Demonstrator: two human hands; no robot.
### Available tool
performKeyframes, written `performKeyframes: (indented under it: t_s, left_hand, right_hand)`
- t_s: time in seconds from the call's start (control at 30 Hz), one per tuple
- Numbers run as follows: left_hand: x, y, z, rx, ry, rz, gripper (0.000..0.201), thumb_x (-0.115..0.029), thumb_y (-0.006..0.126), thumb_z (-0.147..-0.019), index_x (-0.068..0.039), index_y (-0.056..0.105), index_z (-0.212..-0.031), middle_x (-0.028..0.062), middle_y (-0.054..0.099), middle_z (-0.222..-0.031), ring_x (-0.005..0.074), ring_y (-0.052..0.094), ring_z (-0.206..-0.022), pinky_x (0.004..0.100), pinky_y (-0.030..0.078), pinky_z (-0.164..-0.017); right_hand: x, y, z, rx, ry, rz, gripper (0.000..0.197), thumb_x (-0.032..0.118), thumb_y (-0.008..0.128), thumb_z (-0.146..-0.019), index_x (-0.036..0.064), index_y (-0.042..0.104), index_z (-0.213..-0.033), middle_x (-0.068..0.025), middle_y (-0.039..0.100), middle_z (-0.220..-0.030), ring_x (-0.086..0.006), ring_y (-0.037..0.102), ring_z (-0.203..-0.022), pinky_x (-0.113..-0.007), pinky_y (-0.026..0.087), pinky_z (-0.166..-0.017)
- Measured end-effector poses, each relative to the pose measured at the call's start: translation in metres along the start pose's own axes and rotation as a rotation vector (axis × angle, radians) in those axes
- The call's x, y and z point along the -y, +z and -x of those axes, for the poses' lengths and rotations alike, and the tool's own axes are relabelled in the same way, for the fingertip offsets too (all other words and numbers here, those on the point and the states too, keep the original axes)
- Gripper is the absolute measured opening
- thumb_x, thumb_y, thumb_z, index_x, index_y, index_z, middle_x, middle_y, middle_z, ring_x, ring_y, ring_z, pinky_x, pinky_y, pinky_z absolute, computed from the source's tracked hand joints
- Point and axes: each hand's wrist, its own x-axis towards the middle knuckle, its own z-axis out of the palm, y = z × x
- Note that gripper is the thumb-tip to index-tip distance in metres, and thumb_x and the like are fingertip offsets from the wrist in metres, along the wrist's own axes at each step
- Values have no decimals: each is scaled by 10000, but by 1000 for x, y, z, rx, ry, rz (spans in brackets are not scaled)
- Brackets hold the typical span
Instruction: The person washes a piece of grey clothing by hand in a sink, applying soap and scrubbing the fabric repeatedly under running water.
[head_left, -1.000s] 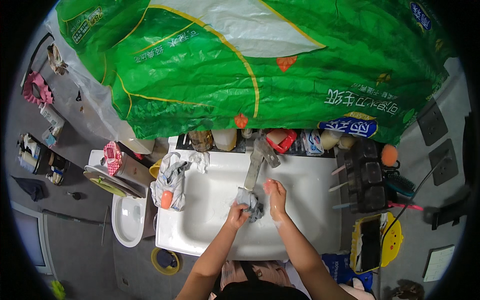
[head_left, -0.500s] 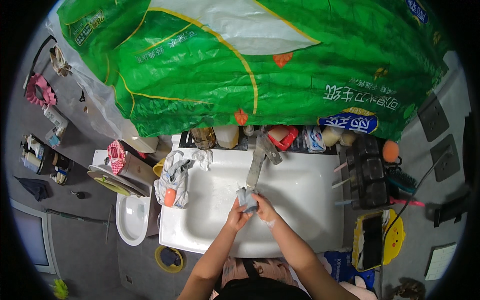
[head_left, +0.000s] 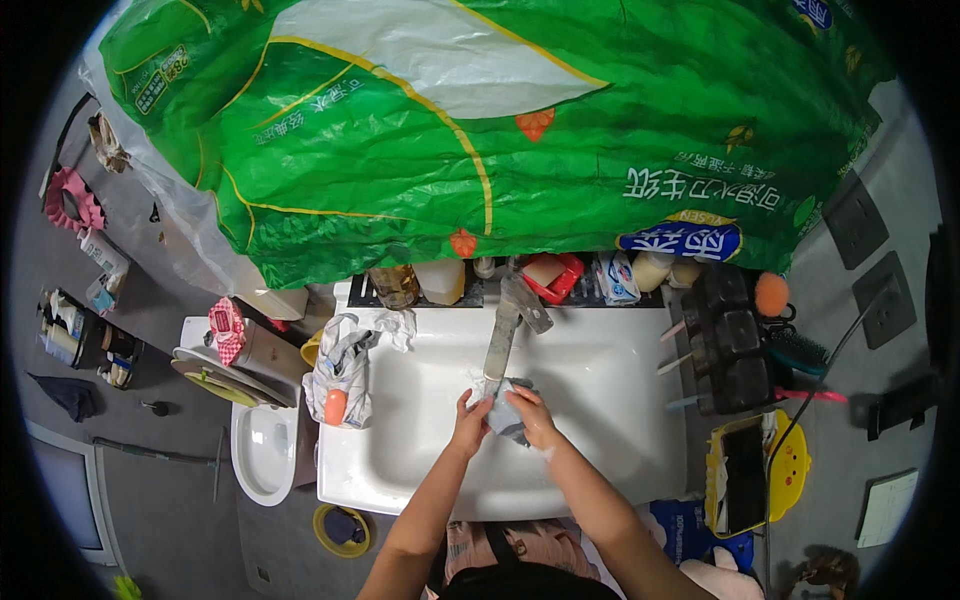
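The left hand [head_left: 470,424] and right hand [head_left: 534,420] each keep a pinching grip on the grey cloth [head_left: 507,411] at the near end of the faucet [head_left: 500,345], apparently washing it, and turning it for rubbing seems called for next.

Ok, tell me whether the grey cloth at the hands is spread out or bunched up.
Bunched up: the grey cloth shows as a small, creased wad between the left hand and right hand, by the faucet.
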Motion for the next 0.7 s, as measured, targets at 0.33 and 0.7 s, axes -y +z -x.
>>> performKeyframes:
  t_s: [0.33,0.7]
  left_hand:
    - [-5,-20,-18,70,111,-37,262,-362,453,-854,-120,553,-848,-19,542,-725,93,523,-633,247,439,-539]
    - [-9,-14,-1,245,-77,318,225,-223,420,-875,-53,483,-1008,67,554,-945,168,556,-824,286,488,-697]
  right_hand:
    - [10,1,-14,177,98,211,411,222,567,-793,60,456,-1154,-10,522,-1021,-99,475,-930,-212,374,-740]
    - [-6,7,-4,184,156,-60,333,236,525,-814,101,460,-1111,-4,511,-1029,-121,490,-899,-270,387,-733]
